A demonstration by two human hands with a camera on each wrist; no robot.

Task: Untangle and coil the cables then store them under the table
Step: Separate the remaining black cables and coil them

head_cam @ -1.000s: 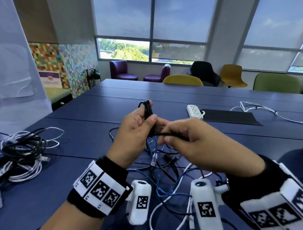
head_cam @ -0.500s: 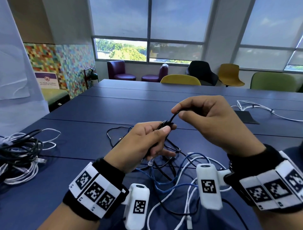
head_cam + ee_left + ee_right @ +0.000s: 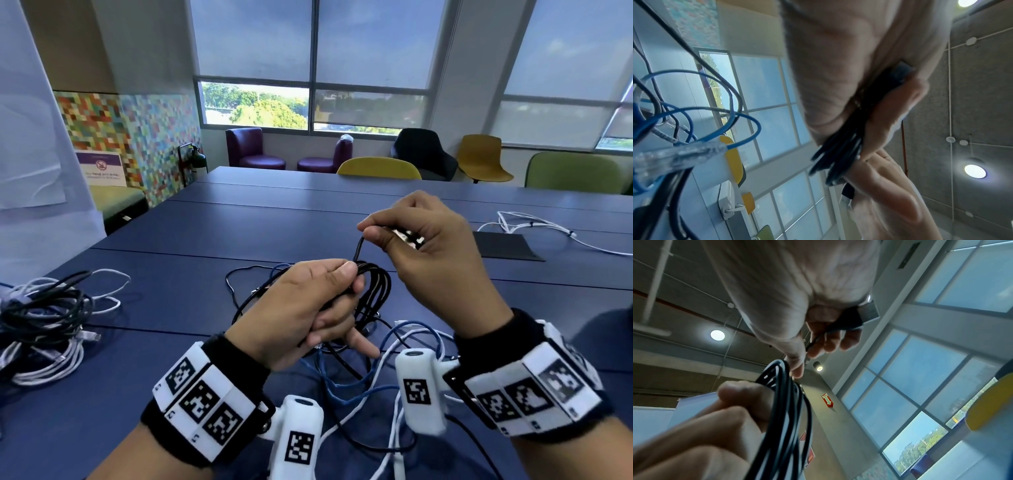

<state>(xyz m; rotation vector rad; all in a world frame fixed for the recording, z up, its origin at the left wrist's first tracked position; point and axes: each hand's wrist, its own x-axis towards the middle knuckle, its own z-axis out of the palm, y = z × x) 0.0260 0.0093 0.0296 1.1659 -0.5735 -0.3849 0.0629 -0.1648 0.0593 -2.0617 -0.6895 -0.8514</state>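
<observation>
1. Above a blue tabletop (image 3: 171,246), a person's left hand (image 3: 301,308) has its fingers (image 3: 337,322) curled round a coiled black cable (image 3: 375,291).
2. The right hand (image 3: 431,253), just right and higher, pinches the cable's plug end (image 3: 857,318).
3. Tangled blue and white cables (image 3: 404,346) lie below the hands; another cable pile (image 3: 44,315) sits far left.

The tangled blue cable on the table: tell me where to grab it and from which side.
Grip the thin blue cable at the open arc nearest the person, coming from above. There the loop lies by itself on the dark blue table, while farther in it crosses black and white cables. Its clear plug is a second option.
</observation>
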